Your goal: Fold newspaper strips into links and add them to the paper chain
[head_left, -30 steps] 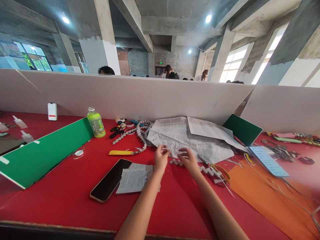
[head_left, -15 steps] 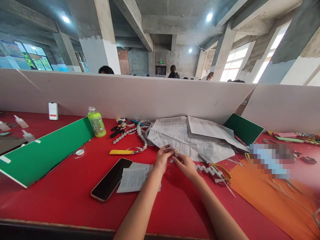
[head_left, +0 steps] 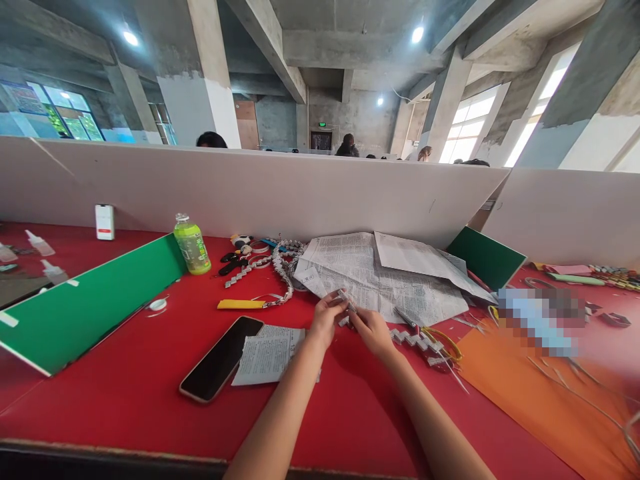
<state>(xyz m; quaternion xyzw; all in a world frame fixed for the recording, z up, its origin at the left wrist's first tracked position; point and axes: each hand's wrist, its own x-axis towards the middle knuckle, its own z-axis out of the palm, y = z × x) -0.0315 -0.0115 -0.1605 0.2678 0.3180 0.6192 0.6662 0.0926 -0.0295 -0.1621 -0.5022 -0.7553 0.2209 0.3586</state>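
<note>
Over the red table, my left hand (head_left: 326, 319) and my right hand (head_left: 371, 331) meet with fingertips pinched on a small folded strip of printed paper (head_left: 343, 295). Fingers cover part of the strip. To the right of my right hand lies a zigzag chain of folded paper (head_left: 414, 339), next to scissors (head_left: 453, 343) with yellow handles. Printed paper sheets (head_left: 345, 263) spread out beyond my hands. Small cut pieces of printed paper (head_left: 265, 357) lie by my left forearm, partly behind it.
A black phone (head_left: 223, 360) is left of the cut paper. Farther back are a green-labelled bottle (head_left: 193, 247), a yellow strip (head_left: 241, 305) and another folded chain (head_left: 285, 270). Green boards (head_left: 110, 300) stand at the left and back right; orange paper (head_left: 505, 373) covers the right side.
My fingers have shifted slightly on the folded paper strip, the right fingertips a little to the right. The things on the table stay where they were.
</note>
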